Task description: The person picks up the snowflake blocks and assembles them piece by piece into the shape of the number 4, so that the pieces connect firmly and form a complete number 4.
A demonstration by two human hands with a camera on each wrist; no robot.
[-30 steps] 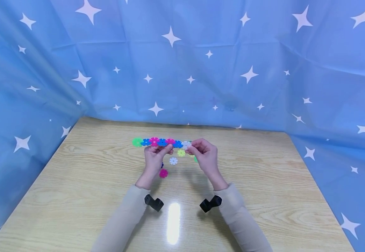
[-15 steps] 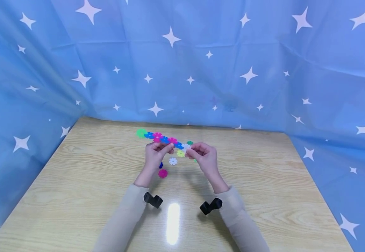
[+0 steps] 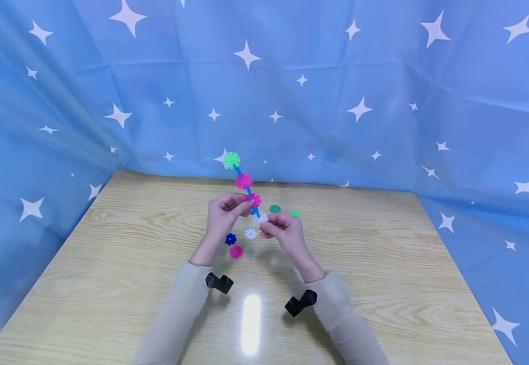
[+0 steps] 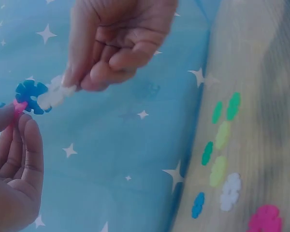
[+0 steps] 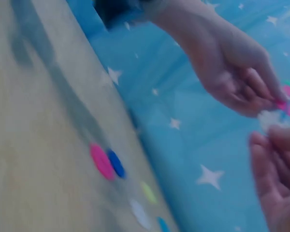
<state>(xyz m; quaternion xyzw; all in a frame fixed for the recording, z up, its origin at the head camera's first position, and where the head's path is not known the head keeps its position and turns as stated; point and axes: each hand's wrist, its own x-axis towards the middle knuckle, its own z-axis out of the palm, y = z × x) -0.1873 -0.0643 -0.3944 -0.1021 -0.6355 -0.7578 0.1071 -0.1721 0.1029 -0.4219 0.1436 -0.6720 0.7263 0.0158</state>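
A chain of notched, flower-shaped plastic discs is held up over the table, slanting up and away in the head view. A light green disc (image 3: 231, 160) forms its far end, followed by pink discs (image 3: 243, 181) alternating with blue discs (image 4: 31, 96), and a white disc (image 4: 53, 93) ends it nearest me. With thumb and fingers my left hand (image 3: 226, 215) pinches the pink disc near the lower end. My right hand (image 3: 286, 234) pinches the white end disc, partly hiding it. Blue discs are turned nearly edge-on in the head view.
Below the hands, loose discs lie on the wooden table (image 3: 109, 284): a white one (image 3: 251, 233), a dark blue one (image 3: 230, 239), a pink one (image 3: 235, 252), green ones (image 3: 275, 208) and yellow ones (image 4: 218, 171). A blue star-patterned curtain (image 3: 264, 101) hangs behind the table.
The chain has swung from level to steeply slanted, its green end rising away from me. My right hand has moved slightly left and down. Both hands keep their pinch.
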